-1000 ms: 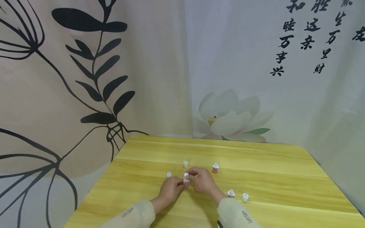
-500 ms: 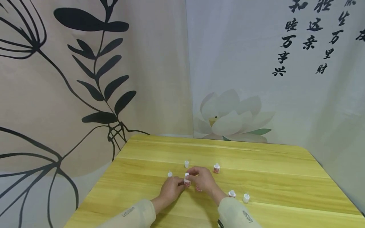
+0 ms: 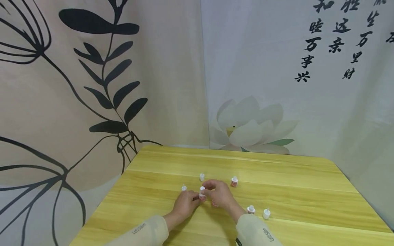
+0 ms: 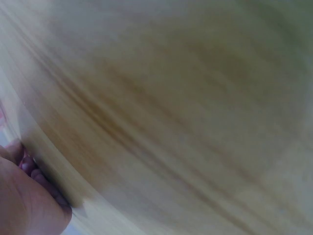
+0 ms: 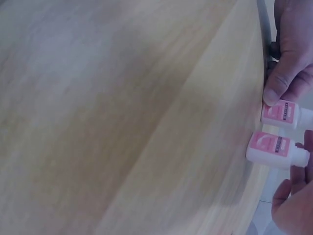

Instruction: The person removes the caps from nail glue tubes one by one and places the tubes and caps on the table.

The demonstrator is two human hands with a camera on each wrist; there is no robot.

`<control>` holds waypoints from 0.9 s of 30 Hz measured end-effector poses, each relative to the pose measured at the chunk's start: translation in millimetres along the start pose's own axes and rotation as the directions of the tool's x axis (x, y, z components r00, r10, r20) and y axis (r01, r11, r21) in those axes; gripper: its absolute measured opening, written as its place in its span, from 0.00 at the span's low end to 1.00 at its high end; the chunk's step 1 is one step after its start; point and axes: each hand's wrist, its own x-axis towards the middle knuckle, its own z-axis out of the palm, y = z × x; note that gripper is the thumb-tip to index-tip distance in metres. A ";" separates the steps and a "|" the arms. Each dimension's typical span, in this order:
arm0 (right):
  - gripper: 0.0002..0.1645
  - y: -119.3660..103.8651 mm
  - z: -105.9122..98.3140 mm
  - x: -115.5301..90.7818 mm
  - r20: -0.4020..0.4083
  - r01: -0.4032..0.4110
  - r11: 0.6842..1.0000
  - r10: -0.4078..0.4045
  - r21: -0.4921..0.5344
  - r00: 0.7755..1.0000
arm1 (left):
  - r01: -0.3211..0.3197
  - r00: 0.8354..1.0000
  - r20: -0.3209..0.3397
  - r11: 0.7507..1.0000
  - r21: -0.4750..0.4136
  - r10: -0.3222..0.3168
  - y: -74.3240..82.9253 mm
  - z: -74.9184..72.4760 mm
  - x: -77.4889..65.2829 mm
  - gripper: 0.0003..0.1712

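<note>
Near the middle of the table, a small white bottle with a pink-red label [image 3: 202, 197] stands upright between both hands. My left hand [image 3: 183, 205] grips its lower body from the left; in the right wrist view the thumb [image 5: 278, 88] presses against the labelled bottle. From the right, my right hand [image 3: 221, 194] pinches around the white top of this bottle, its fingertips partly hidden. A second bottle of the same kind [image 5: 273, 148] stands close beside it, mostly hidden under the right hand in the head view. The left wrist view shows only part of the left hand [image 4: 29, 196].
Small white pointed caps lie about: one behind the hands [image 3: 201, 177], one past the left hand [image 3: 184, 188] and one at right [image 3: 266, 214]. Two more bottles stand at the back right [image 3: 234, 182] and by the right sleeve [image 3: 251, 209]. A patterned curtain [image 3: 172, 85] hangs behind the wooden table [image 3: 292, 184].
Both hands keep their places on the bottle. The whole head view has shifted slightly, so everything appears a little further right.
</note>
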 end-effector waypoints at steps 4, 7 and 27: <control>0.09 -1.4 -0.7 -0.5 0.002 -0.029 0.999 0.029 0.023 1.000 | 0.009 1.000 -0.004 1.000 0.006 -0.009 -0.5 0.1 1.1 0.06; 0.08 -2.2 -0.9 -1.1 0.004 -0.031 0.999 0.031 0.027 1.000 | 0.014 1.000 -0.004 1.000 0.005 -0.014 -0.8 0.4 1.5 0.05; 0.09 -3.8 -1.0 -3.2 0.002 -0.017 0.999 0.017 0.044 1.000 | -0.016 1.000 -0.024 1.000 0.022 0.016 -5.5 3.6 1.7 0.06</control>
